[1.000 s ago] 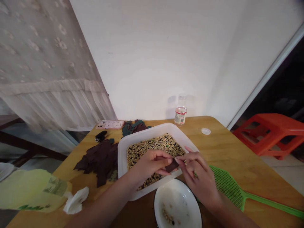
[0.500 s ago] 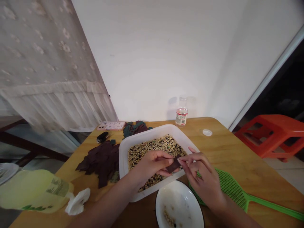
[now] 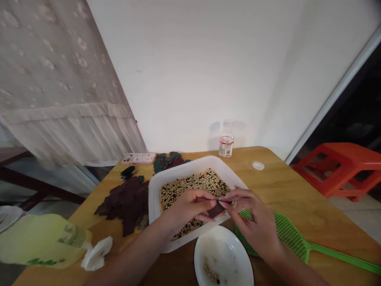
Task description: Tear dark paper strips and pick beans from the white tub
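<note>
My left hand (image 3: 192,204) pinches a small flat dark brown piece (image 3: 215,211), perhaps cloth or leather. Fingertips of my right hand (image 3: 254,218) press on its upper right edge, close to the left thumb. Both hands are over the front right part of a white plastic tub (image 3: 155,200), which holds many small round tan and black beads (image 3: 190,183). Below the hands stands a white bowl (image 3: 226,250) with a few beads in it. Left of the tub lies a heap of similar dark brown pieces (image 3: 126,200).
A green fly swatter (image 3: 290,236) lies under my right forearm. At the left are a yellowish bottle (image 3: 44,240) and a crumpled tissue (image 3: 97,253). Behind are a phone (image 3: 138,158), dark green pieces (image 3: 160,162), a clear bottle (image 3: 226,146) and a white cap (image 3: 258,165). An orange stool (image 3: 342,153) stands right.
My right fingers have shifted left along the brown piece, nearer to the left thumb, and cover more of its upper edge. The left hand stays about where it was.
</note>
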Available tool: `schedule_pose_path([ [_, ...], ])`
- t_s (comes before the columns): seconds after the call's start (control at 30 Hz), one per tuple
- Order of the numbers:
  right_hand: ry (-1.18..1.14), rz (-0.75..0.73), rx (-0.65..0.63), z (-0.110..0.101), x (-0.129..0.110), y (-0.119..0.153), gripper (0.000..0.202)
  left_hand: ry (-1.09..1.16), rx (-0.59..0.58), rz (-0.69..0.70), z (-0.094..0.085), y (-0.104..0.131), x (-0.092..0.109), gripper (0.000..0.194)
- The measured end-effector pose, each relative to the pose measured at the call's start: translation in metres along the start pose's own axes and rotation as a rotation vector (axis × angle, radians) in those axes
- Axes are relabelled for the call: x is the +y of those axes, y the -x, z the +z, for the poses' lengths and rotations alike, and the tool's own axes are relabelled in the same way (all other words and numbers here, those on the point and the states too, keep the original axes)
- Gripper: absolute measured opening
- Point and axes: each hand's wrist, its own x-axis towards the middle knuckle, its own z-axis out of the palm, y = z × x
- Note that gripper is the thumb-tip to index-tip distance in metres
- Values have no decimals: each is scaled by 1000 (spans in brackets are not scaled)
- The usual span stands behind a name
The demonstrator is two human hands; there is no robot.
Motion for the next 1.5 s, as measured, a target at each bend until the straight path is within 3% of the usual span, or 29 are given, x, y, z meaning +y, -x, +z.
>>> schedule_pose_path([
  [0.6, -7, 9, -22, 0, 0, 4, 22, 87, 37, 52, -2, -3, -2, 39],
  [0.93, 36, -29, 13, 1, -3, 5, 21, 103, 22, 25, -1, -1, -2, 37],
  [1.4, 74, -32, 28, 1, 2, 6, 20, 155, -86, -27, 1, 1, -1, 39],
  [1.5, 63, -37, 37, 1, 4, 6, 20, 136, -51, -37, 1, 1, -1, 42],
])
